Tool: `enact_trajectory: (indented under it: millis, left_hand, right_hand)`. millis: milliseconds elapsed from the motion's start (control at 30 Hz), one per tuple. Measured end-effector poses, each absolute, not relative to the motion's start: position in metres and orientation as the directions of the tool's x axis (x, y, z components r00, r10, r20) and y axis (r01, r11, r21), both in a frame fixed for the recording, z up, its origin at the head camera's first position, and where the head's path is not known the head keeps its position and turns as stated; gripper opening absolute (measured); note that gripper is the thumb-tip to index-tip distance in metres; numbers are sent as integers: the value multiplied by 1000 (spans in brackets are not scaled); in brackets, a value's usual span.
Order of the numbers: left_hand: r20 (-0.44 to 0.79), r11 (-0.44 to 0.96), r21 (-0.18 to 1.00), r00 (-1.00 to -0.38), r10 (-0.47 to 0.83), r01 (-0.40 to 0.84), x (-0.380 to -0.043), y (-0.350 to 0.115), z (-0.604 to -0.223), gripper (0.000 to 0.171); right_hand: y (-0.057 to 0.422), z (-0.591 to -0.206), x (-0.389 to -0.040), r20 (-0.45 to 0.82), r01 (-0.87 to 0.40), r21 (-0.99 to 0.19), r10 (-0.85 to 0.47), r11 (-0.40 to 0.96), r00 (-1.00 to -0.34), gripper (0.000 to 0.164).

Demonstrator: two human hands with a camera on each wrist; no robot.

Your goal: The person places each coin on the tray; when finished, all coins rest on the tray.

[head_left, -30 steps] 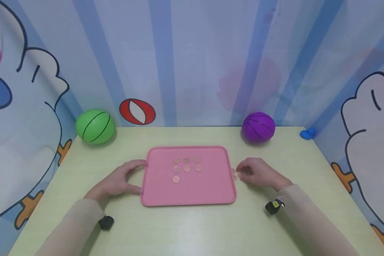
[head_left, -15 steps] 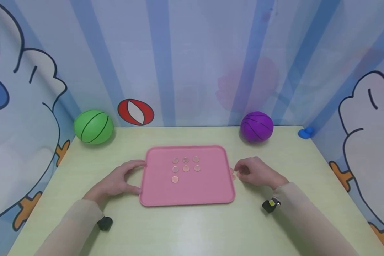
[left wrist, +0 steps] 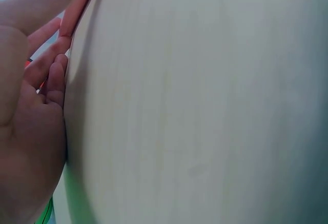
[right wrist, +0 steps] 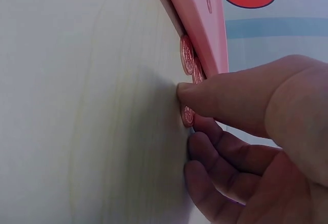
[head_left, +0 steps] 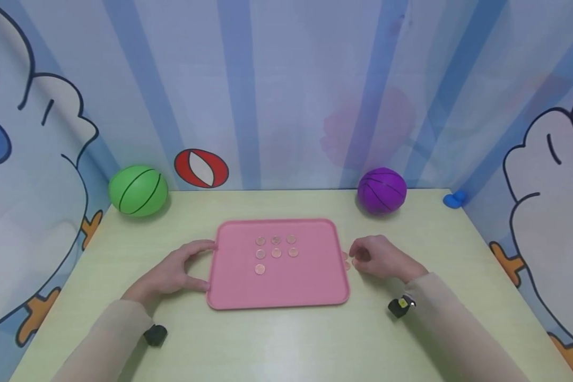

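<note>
Coin [right wrist: 188,116] located just beyond R edge of pink tray [head_left: 310,289], partly hidden under thumb of R hand [head_left: 382,257]; pinched btwn thumb & index, as far as can be seen; whether lifted off table [head_left: 286,342] cannot be told. Other R-hand fingers seen curled nr tabletop. Two further coins [right wrist: 187,55] noted adj., close against tray rim, overlapping in R wrist view. Tray laid flat approx. mid-table; seven coins [head_left: 276,253] carried on it: far row of 3, 2nd row of 3, single one nearer, in line w/ L end of rows. L rim touched by L hand [head_left: 172,270], thumb & index spread well apart, nothing clamped btwn them. Black unit [head_left: 156,335] worn at L cuff, similar unit [head_left: 399,306] at R cuff. Green ball [head_left: 138,191] placed far L, purple ball [head_left: 382,191] far R; small blue object [head_left: 453,200] in far R corner. Blue-striped backdrop [head_left: 286,95] hung behind, printed w/ red-and-white oval [head_left: 201,168].
</note>
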State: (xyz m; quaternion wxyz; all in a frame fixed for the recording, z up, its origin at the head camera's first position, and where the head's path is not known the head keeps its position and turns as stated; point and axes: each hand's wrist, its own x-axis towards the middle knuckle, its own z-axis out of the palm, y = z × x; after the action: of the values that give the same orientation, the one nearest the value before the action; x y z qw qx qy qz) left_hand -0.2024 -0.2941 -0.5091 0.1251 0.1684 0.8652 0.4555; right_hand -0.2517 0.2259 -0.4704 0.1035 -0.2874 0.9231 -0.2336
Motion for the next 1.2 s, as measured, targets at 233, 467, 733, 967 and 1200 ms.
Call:
enact_trajectory:
  millis: [233,467,733,967,1200]
  left_hand:
    - [-52,532,825,-910,412,193,-201,-294,-508,97]
    - [-43,535,820,-909,414,204,-202,-295,-511,97]
    - [-39,531,822,-910,413,206,-203,-295,-512,97]
    - [-24,514,829,-906,422,218,-202,-295,-509,98]
    - [-26,526,822,-910,415,217,-203,-295,-512,97]
  right_hand:
    - [226,-472,-250,-45,-482,-498,-576,721,-816,10]
    - [224,-470,-249,-39,-502,-482,-590,718,-807,10]
    - [223,-468,-249,-38,-511,-457,-590,728,-807,10]
    - [223,-468,-249,-49,-502,-465,-588,729,-808,11]
    - [225,-468,-248,-35,-510,-467,-591,722,-806,14]
